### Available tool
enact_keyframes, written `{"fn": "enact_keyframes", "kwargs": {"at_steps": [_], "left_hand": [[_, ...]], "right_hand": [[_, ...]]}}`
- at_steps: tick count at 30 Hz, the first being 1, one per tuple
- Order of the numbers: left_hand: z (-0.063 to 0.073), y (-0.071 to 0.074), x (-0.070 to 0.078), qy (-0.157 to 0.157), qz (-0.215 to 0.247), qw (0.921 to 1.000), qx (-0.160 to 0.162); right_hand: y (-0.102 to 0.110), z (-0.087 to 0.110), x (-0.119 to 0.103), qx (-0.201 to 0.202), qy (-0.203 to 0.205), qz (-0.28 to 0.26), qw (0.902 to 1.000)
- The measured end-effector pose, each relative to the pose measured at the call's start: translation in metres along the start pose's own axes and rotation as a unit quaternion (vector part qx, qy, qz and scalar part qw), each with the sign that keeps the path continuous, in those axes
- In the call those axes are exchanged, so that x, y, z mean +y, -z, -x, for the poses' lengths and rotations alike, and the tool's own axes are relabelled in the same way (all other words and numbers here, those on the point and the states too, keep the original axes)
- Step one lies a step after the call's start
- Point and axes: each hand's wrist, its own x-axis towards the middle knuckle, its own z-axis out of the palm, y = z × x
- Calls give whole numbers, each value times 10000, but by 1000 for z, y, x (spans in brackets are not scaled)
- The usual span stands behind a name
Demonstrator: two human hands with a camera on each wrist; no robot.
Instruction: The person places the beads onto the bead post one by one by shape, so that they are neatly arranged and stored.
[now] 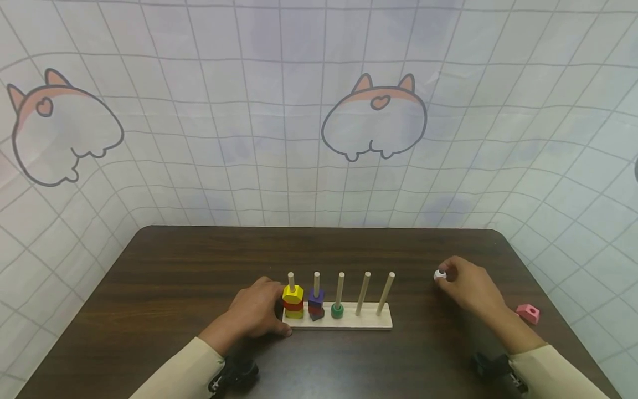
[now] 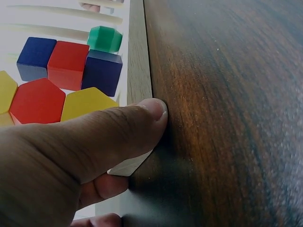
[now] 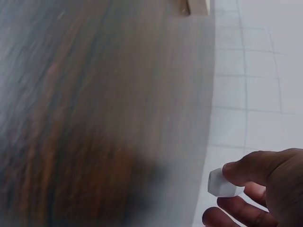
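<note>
A wooden peg board (image 1: 344, 322) with upright pegs lies on the table, its left end gripped by my left hand (image 1: 256, 310). The thumb presses along the front edge in the left wrist view. On the leftmost peg are yellow and red hexagonal blocks (image 2: 38, 99). Beside them, a red block (image 2: 68, 66) sits between two dark blue ones on the second peg. The third peg carries a green faceted block (image 2: 105, 39). Off to the board's right, my right hand (image 1: 471, 285) pinches a small white faceted block (image 3: 221, 183) between thumb and fingers.
A pink block (image 1: 528, 313) lies beside the right forearm, near the right edge of the dark wood table (image 1: 199, 255). Part of another pink piece shows against that forearm. Behind the table hangs a white grid-patterned cloth (image 1: 224, 138).
</note>
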Motion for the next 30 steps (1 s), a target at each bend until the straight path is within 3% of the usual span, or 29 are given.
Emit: {"fn": "enact_keyframes", "kwargs": {"at_steps": [14,30], "left_hand": [[1,1,2,71,-10,10000,-41],[-1,0,1,55,-26,10000,2]], "right_hand": [[18,11,-48,427,439,-321,9976],[32,22,-88,833,874,-684,9903]]}}
